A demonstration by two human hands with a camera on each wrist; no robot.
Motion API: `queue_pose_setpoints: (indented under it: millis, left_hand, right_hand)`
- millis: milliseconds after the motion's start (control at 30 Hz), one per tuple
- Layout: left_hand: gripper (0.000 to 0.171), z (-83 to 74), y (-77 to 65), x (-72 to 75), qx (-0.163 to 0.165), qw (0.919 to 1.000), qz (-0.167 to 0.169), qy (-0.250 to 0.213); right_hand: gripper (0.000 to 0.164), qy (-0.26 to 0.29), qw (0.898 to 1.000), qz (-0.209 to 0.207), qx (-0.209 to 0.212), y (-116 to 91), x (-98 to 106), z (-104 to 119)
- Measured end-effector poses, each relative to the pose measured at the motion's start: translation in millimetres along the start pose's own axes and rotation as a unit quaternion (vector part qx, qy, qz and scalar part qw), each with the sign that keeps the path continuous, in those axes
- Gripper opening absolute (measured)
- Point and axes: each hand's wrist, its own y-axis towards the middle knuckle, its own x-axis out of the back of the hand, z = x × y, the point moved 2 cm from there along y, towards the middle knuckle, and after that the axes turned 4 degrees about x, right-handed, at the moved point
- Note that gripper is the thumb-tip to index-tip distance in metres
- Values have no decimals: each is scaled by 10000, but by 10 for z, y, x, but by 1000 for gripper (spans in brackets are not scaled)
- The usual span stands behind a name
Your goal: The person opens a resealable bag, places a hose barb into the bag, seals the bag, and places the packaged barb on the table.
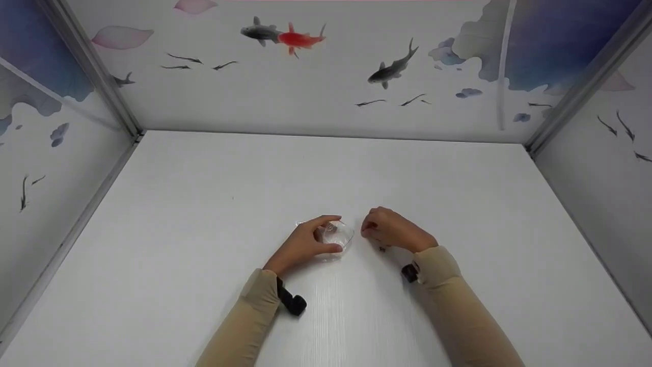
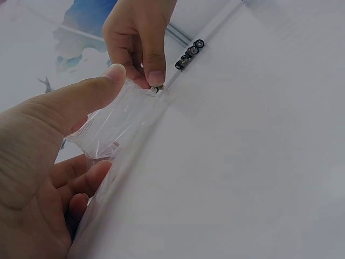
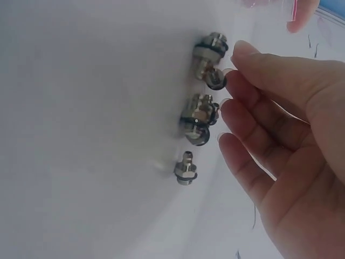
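My left hand (image 1: 304, 243) holds a clear plastic bag (image 1: 338, 233), thumb and fingers spread apart around its rounded opening. In the left wrist view the crinkled bag (image 2: 116, 127) stands between thumb and curled fingers. A red-edged corner of the bag (image 3: 294, 9) shows in the right wrist view. My right hand (image 1: 395, 229) is just right of the bag, with thumb and finger pinching a small metal fitting (image 2: 156, 88). Beside that hand, several threaded metal fittings with black rings (image 3: 199, 116) lie on the table in a row; one fitting (image 3: 186, 171) lies separately.
The white table (image 1: 204, 219) runs back to a panel (image 1: 316, 97) painted with fish and petals. Similar side panels (image 1: 66, 168) stand left and right, framed by metal posts (image 1: 94, 66). Black wrist devices (image 1: 293, 303) sit on both wrists.
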Motion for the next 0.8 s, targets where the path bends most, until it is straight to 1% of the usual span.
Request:
queue_pose_setpoints:
  millis: [333, 533, 633, 800]
  left_hand:
    - [68, -14, -7, 16, 63, 10000, 51, -23]
    - [68, -20, -1, 27, 50, 10000, 24, 78]
    - [69, -20, 3, 23, 10, 9999, 22, 101]
    - [68, -12, -4, 5, 28, 10000, 32, 38]
  right_hand:
    - [13, 71, 9998, -201, 56, -11, 92, 54]
    - [14, 54, 9996, -260, 82, 9, 153, 124]
    - [14, 56, 9991, -330, 248, 11, 176, 165]
    - [14, 55, 9959, -482, 757, 8, 186, 245]
